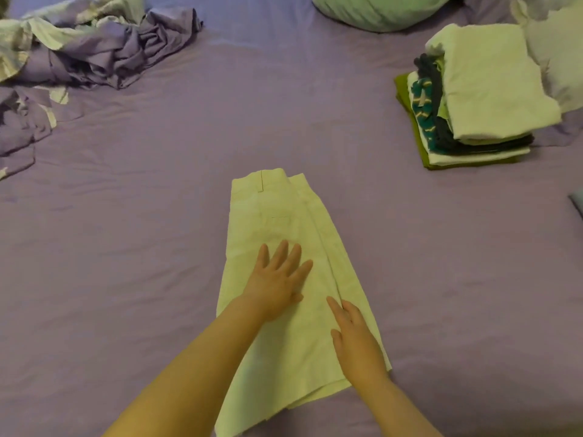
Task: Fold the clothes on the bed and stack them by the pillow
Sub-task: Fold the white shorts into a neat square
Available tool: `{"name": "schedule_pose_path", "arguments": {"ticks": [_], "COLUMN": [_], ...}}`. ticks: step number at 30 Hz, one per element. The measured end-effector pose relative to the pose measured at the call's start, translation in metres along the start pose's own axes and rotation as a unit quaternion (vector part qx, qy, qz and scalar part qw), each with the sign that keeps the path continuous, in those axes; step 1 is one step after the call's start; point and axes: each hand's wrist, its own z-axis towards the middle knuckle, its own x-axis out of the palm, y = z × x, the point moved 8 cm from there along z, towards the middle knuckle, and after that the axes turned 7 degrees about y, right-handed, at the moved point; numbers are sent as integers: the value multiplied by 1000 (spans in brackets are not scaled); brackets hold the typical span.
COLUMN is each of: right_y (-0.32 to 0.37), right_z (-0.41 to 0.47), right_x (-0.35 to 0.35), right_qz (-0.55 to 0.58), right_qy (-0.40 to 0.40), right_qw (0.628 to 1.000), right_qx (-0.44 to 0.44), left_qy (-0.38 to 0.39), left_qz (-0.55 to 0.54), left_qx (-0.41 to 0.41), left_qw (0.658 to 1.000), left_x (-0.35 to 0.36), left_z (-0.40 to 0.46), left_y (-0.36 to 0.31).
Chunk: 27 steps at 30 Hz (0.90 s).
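Pale cream shorts [277,212], folded in half lengthwise, lie flat on the purple bed sheet [410,263] in front of me, waistband away from me. My left hand [277,279] presses flat on the middle of the shorts with fingers spread. My right hand [353,335] rests flat on their right side, fingers straight. A stack of folded clothes [482,99], white on top with dark, teal and green layers below, sits at the right, next to a white pillow [555,55].
A heap of crumpled purple and pale clothes [94,52] lies at the back left. A pale green pillow [375,11] sits at the top centre. A small dark object [577,203] shows at the right edge.
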Motion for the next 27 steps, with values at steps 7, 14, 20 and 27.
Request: {"name": "schedule_pose_path", "arguments": {"ticks": [7,14,20,27], "right_y": [-8,-1,-18,-8], "right_z": [0,-4,-24,-28], "right_x": [14,12,-15,-28], "right_qz": [-31,-45,-72,-180], "right_qy": [-25,-55,-95,-122], "right_qw": [997,986,965,939], "right_qx": [73,148,234,265], "left_qy": [-17,-42,-140,-222], "left_qz": [123,237,206,55], "left_qx": [21,79,137,78], "left_qw": [992,967,959,970], "left_x": [-76,-132,-158,-129], "left_z": [62,110,117,115], "left_y": [55,65,42,11]}}
